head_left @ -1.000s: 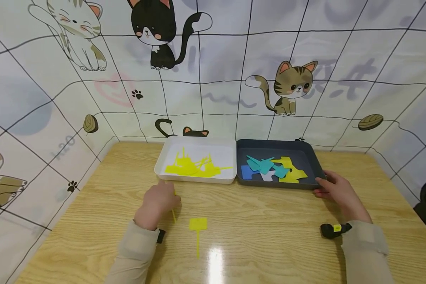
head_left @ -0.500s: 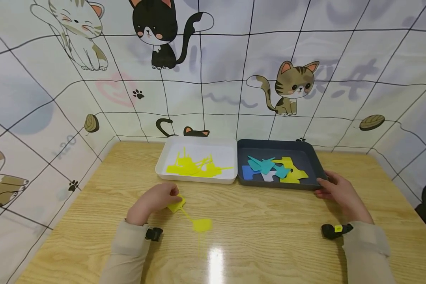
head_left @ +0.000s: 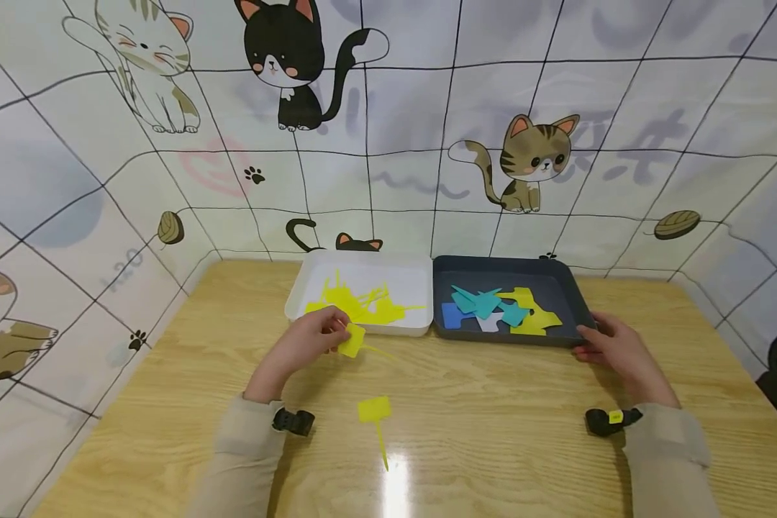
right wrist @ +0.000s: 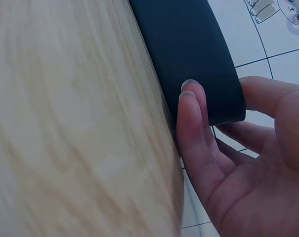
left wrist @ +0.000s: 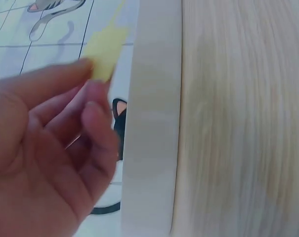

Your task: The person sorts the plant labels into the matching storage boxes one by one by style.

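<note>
My left hand pinches a yellow label cable tie by its flat tag, just in front of the white tray. Its thin tail points right. In the left wrist view the tag sits between thumb and fingertips. A second yellow label tie lies on the table, tail toward me. Several yellow label ties are heaped in the white tray. My right hand grips the near right corner of the dark grey tray, also seen in the right wrist view as a dark wall.
The dark tray holds several flat pieces: teal pieces, a blue piece, a pale piece and yellow pieces. Both trays stand side by side at the back of the wooden table, against a cat-print cloth.
My left hand has picked a yellow label tie off the table and lifted it toward the white tray. The other loose tie has shifted slightly right, its tail slanting. My right hand stays on the dark tray.
</note>
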A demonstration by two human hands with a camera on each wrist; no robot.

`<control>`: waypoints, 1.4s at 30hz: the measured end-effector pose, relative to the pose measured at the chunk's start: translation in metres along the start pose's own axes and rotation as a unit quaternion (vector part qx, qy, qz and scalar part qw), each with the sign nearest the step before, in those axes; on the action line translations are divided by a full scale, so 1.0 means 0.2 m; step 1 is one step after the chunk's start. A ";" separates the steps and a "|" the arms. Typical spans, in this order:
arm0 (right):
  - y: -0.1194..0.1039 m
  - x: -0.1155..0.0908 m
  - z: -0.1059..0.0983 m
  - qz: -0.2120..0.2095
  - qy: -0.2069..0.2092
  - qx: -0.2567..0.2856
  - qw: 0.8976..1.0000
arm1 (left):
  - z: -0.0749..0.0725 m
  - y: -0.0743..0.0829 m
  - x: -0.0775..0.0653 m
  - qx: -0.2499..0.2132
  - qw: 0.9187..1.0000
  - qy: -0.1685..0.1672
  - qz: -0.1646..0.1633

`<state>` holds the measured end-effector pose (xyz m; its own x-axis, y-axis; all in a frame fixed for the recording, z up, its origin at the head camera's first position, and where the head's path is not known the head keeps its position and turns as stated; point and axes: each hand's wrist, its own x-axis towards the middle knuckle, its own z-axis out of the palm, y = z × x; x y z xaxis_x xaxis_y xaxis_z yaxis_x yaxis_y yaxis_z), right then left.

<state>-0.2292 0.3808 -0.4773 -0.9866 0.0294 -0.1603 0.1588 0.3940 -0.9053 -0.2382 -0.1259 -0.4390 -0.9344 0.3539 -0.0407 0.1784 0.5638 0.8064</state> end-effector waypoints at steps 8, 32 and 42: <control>0.00 0.01 0.00 0.017 0.004 -0.010 1.000 | 0.07 0.05 0.12 -0.075 0.991 0.109 -0.005; 0.06 0.00 0.02 0.019 0.003 0.009 1.000 | 0.23 0.07 0.30 0.102 0.983 0.151 -0.018; 0.03 0.01 0.01 0.039 0.013 -0.006 0.999 | 0.26 0.10 0.31 0.190 0.977 0.087 -0.038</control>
<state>-0.2300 0.3819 -0.4832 -0.9721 0.0840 -0.2190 0.2342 0.4012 -0.8856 -0.2765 -0.0526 -0.4560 -0.9817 0.1868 0.0363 0.1777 0.8317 0.5260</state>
